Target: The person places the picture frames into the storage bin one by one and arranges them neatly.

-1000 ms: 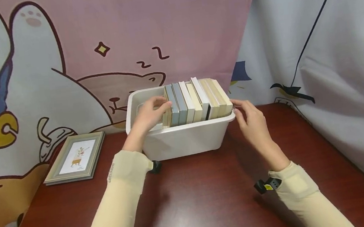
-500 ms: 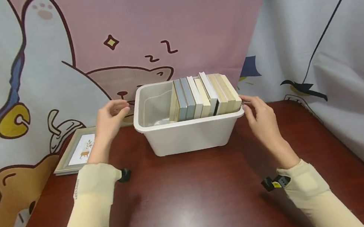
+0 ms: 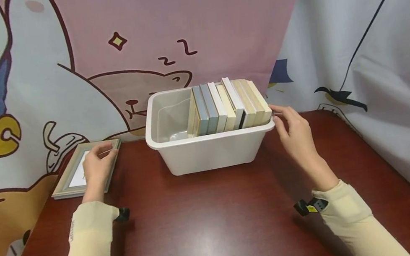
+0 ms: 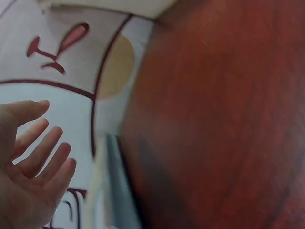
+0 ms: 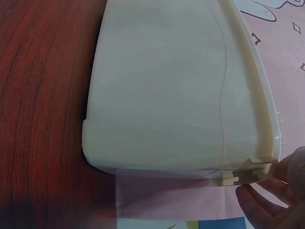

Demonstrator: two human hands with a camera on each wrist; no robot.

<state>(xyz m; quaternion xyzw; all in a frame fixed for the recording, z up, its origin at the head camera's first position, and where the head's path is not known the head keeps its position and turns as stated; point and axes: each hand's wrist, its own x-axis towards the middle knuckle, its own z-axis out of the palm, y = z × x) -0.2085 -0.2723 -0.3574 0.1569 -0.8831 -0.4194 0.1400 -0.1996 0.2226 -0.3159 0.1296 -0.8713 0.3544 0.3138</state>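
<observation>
My left hand (image 3: 97, 165) is above the picture frame (image 3: 75, 176) at the table's left, hiding part of its right side. In the left wrist view that hand (image 4: 35, 167) holds nothing, its fingers loosely bent and apart, with the picture frame's edge (image 4: 116, 186) blurred beside it. A white plastic bin (image 3: 212, 154) stands at the back of the table. Books (image 3: 221, 107) in blue, white and cream stand in its right part, spines not shown. My right hand (image 3: 297, 136) grips the bin's right end at the rim, fingertips partly hidden in the right wrist view.
The dark red wooden table (image 3: 207, 212) runs up to a fabric backdrop (image 3: 216, 25) with cartoon animals. A pale curtain (image 3: 379, 61) borders the right side. The left part of the bin shows its bare floor.
My left hand has moved from the books leftward, out of the bin, to over the picture frame. The right hand stays at the bin's right rim. The head view shifts a little.
</observation>
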